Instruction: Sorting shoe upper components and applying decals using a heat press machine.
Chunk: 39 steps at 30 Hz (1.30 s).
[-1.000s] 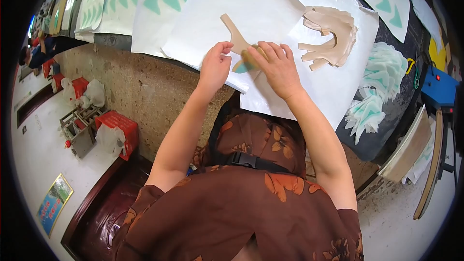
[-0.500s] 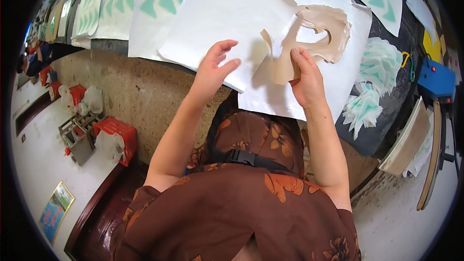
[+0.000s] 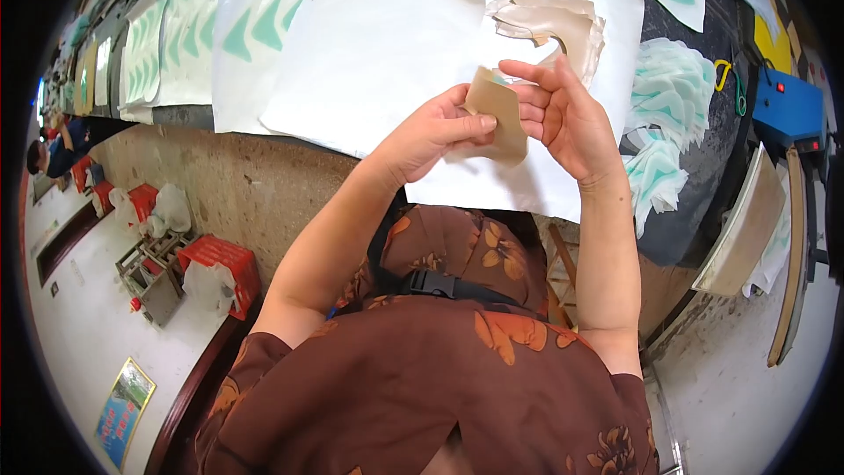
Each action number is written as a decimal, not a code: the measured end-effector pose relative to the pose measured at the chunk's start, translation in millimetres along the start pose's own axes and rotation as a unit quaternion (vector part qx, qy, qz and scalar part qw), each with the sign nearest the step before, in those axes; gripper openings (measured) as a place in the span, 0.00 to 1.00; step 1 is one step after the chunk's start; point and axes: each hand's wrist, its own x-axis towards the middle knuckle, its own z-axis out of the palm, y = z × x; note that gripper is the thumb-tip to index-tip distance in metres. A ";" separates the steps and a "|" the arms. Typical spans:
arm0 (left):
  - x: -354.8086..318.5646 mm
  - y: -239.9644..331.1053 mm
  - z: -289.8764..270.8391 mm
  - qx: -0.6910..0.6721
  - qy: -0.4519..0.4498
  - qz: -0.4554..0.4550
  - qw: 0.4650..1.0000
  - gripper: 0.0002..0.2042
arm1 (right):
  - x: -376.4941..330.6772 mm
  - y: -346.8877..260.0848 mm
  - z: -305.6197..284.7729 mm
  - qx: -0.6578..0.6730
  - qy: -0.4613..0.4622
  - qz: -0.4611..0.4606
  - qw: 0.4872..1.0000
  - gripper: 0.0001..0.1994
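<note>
My left hand (image 3: 440,130) pinches a tan cut piece (image 3: 503,123) of thin, leather-like sheet between thumb and fingers, held just over the near part of a white sheet (image 3: 519,189). Close against the piece's right side is my right hand (image 3: 576,119), its fingers spread and its palm partly turned up. Whether those fingertips touch the piece I cannot tell. Beyond the right hand lies a loose stack of curved tan pieces (image 3: 582,25) on the white sheet, partly hidden by the fingers.
White sheets printed with green curved shapes (image 3: 264,26) line the table to the left. At the right are piled green-and-white cut pieces (image 3: 673,97), scissors (image 3: 723,75) with yellow handles, and a blue box (image 3: 789,110). Red crates (image 3: 224,264) stand on the floor at left.
My left hand has come right and taken hold of a tan piece. My right hand has let go and opened. The view has shifted slightly.
</note>
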 end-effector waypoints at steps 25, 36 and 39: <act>23.2 -17.3 28.6 -0.142 0.186 0.153 0.960 0.42 | 57.4 -1.6 -83.3 -0.165 0.094 -0.075 0.979 0.17; -11.7 -48.1 -18.2 0.242 0.275 0.176 0.914 0.26 | 92.4 -11.5 -110.5 -0.449 0.286 -0.141 0.835 0.18; -37.5 -55.0 -39.4 0.349 0.382 0.208 0.830 0.26 | 90.6 -1.8 -110.7 -0.603 0.362 -0.341 0.624 0.18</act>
